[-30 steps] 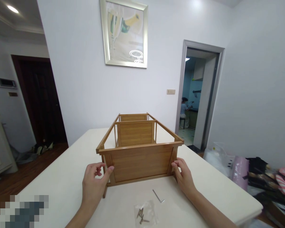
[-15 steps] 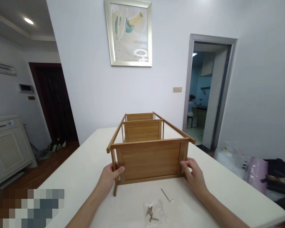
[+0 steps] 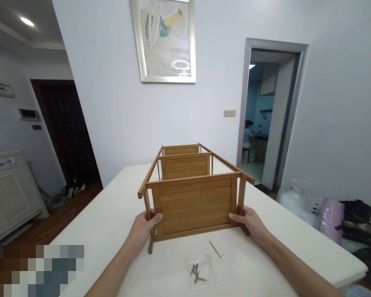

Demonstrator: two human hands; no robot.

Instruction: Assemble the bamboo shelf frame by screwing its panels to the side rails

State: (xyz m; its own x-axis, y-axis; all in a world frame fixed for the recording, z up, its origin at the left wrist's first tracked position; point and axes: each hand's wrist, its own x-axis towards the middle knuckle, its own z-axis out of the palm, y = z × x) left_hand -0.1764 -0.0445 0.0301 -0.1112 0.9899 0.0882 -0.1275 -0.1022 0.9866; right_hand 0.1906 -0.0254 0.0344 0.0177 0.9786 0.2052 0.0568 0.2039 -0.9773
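A bamboo shelf frame lies on its side on the white table, its panels standing upright one behind another. My left hand grips the near left post of the frame, thumb on the front panel. At the near right post, my right hand is wrapped around the wood low down. In front of the frame lie a small hex key and a clear bag of screws.
To the right, beyond the table edge, sit a lilac roll, plastic wrapping and dark clutter. A doorway behind shows a person in another room. A white cabinet stands at the left; a framed picture hangs above.
Both hands went from resting at the frame's near corners to gripping its posts. The frame's near end has turned slightly and sits a little higher in view.
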